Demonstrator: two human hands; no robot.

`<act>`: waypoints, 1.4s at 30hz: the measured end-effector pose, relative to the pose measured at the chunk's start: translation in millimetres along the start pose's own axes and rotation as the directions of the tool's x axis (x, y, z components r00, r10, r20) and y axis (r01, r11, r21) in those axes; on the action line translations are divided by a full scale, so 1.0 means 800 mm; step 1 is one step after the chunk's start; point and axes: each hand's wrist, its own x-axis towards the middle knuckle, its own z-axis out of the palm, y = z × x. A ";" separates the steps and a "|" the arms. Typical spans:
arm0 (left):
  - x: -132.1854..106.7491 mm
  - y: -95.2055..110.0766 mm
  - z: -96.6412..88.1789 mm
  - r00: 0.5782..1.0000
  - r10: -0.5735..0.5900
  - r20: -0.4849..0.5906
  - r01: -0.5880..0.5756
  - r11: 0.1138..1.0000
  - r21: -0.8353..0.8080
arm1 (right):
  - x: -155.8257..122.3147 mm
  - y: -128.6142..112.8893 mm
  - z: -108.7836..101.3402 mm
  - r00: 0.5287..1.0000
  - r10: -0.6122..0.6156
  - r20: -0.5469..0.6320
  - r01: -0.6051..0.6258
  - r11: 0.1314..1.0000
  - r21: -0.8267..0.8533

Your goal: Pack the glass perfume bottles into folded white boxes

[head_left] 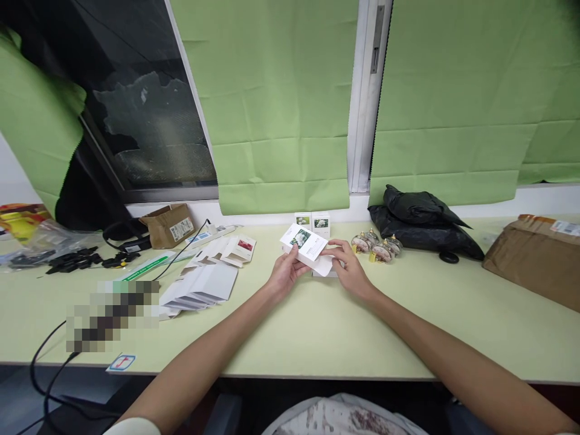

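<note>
Above the middle of the table I hold a small white carton (304,243) with a white-flower picture on its face. My left hand (286,270) grips its left side, thumb on the front. At the carton's right end, my right hand (348,266) has its fingers on the box beside an end flap (321,266) that stands out. Part of another white box shows beneath the carton. Behind it two similar flower-printed boxes (321,223) stand against the wall. To the right of my right hand sit several round glass bottles (379,246) with gold-coloured tops.
Flattened white cartons (203,284) lie in an overlapping pile at left, near a power strip (203,235) and an open brown box (171,226). Black plastic bags (421,220) and a large cardboard box (534,260) stand at right. Black cables (49,368) hang over the left table edge.
</note>
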 end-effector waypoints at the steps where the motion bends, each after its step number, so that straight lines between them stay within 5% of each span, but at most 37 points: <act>1: 0.001 -0.001 -0.001 1.000 0.005 0.000 -0.005 1.000 0.000 | 0.000 0.001 0.000 1.000 -0.008 0.021 0.008 1.000 0.017; 8: 0.007 -0.006 -0.011 0.996 0.029 -0.086 -0.024 0.997 0.070 | 0.000 -0.002 0.002 0.996 0.029 0.081 -0.037 0.993 0.108; 15: 0.008 -0.011 -0.012 0.993 0.094 -0.064 -0.082 0.981 0.174 | 0.002 0.006 0.012 0.971 0.236 -0.050 -0.211 0.931 0.297; 23: 0.010 -0.007 -0.018 0.987 0.123 -0.102 -0.104 0.979 0.178 | 0.002 0.002 0.015 0.970 0.223 0.101 -0.244 0.848 0.470; 29: 0.004 -0.002 -0.016 0.984 0.172 0.042 -0.176 0.921 0.347 | 0.001 -0.001 0.014 0.927 0.315 0.203 -0.375 0.790 0.485; 36: -0.007 -0.002 -0.014 0.968 0.009 0.252 -0.121 0.893 0.434 | 0.003 0.009 0.007 0.922 0.347 0.173 -0.386 0.782 0.490; 42: -0.006 0.007 -0.016 0.972 -0.035 0.231 -0.080 0.880 0.469 | 0.007 0.012 -0.002 0.904 0.347 0.250 -0.423 0.810 0.406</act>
